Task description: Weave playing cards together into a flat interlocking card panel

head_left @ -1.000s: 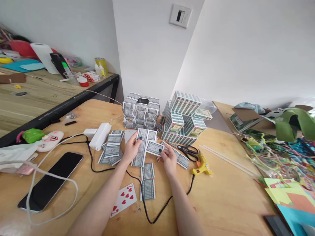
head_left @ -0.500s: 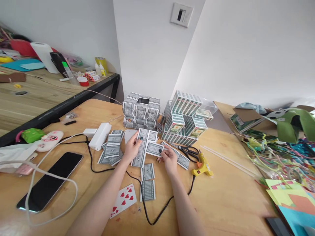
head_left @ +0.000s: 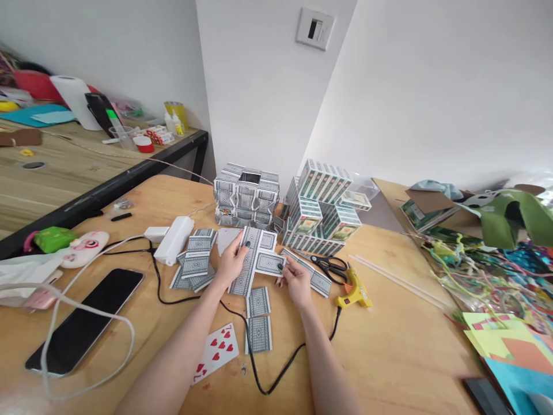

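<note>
1. The left hand (head_left: 230, 266) pinches a long patterned card strip (head_left: 246, 274), thumb on top, a little above the counter (head_left: 389, 346); this grip seems chosen to hold the strip steady.
2. The right hand (head_left: 297, 279) pinches the outer end of a short card piece (head_left: 269, 263) between thumb and fingers, probably so that its inner end is free beside the strip. Whether the two are joined there, I cannot say for sure from this angle.
3. Just around the hands are more pieces: a pile of cards (head_left: 196, 262) on the left, two folded cards (head_left: 258, 333) nearer the person, and a seven of hearts (head_left: 218, 351) lying face up.
4. To the right, the black scissors (head_left: 332, 268) and the yellow glue gun (head_left: 354, 293) lie close together, perhaps for easy reach.
5. The glue gun's black cable (head_left: 254, 369) loops below the hands, so it can catch a forearm.
6. Behind, the card structure (head_left: 246, 193) and the stacked boxes (head_left: 317, 213) limit forward movement; the widest open room is at the right, toward the near edge.
</note>
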Available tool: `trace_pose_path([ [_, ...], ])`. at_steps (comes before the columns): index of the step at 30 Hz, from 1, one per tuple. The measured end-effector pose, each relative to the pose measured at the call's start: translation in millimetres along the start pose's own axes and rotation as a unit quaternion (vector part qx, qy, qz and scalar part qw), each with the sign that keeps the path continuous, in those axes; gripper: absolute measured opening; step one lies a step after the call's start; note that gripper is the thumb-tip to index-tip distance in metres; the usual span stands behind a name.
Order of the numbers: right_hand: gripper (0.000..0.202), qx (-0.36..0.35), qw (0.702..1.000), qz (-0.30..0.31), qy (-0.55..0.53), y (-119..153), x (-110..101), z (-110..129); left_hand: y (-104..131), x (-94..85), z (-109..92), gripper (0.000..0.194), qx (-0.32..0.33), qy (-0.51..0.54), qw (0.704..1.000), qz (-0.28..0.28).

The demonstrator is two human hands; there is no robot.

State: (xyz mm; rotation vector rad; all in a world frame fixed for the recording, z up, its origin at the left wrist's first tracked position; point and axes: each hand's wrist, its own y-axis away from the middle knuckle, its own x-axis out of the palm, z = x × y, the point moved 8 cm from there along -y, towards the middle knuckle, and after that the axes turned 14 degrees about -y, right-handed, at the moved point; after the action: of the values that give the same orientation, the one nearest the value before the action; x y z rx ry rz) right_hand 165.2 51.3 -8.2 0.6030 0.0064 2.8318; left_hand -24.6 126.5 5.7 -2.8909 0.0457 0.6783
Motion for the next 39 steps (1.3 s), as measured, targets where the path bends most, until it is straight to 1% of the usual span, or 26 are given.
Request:
trace_pose_path([
  [6,0.051,0.001,1.0,-0.004,-0.012,0,-1,-2,3,-0.4,-5,0.052,0.026,-0.06,0.998,-0.011],
  [12,0.05,-0.008,1.0,-0.015,-0.013,1,-2,-1,7,-0.1,-10,0.051,0.026,-0.124,0.992,-0.017],
  [16,0.049,-0.009,1.0,-0.009,-0.008,2,0,0,9,0.2,-13,0.051,0.018,-0.15,0.988,-0.02],
  [21,0.05,-0.003,1.0,-0.015,-0.009,2,0,0,12,0.8,-15,0.052,0.007,-0.175,0.984,-0.02],
  [26,0.048,0.004,1.0,-0.003,-0.008,2,0,-2,14,3.9,-16,0.052,0.029,-0.183,0.982,-0.027],
  [30,0.044,0.0,1.0,0.006,-0.013,1,1,-1,16,9.4,-15,0.053,0.024,-0.186,0.982,-0.013],
  [33,0.042,0.005,1.0,0.012,-0.02,1,3,-1,17,10.3,-18,0.053,0.031,-0.18,0.983,-0.015],
  [36,0.043,0.016,1.0,0.015,-0.02,1,5,-2,17,10.2,-19,0.053,0.034,-0.174,0.984,-0.017],
  [39,0.047,0.025,0.999,0.013,-0.02,1,6,-2,17,11.6,-17,0.053,0.027,-0.176,0.984,-0.006],
])
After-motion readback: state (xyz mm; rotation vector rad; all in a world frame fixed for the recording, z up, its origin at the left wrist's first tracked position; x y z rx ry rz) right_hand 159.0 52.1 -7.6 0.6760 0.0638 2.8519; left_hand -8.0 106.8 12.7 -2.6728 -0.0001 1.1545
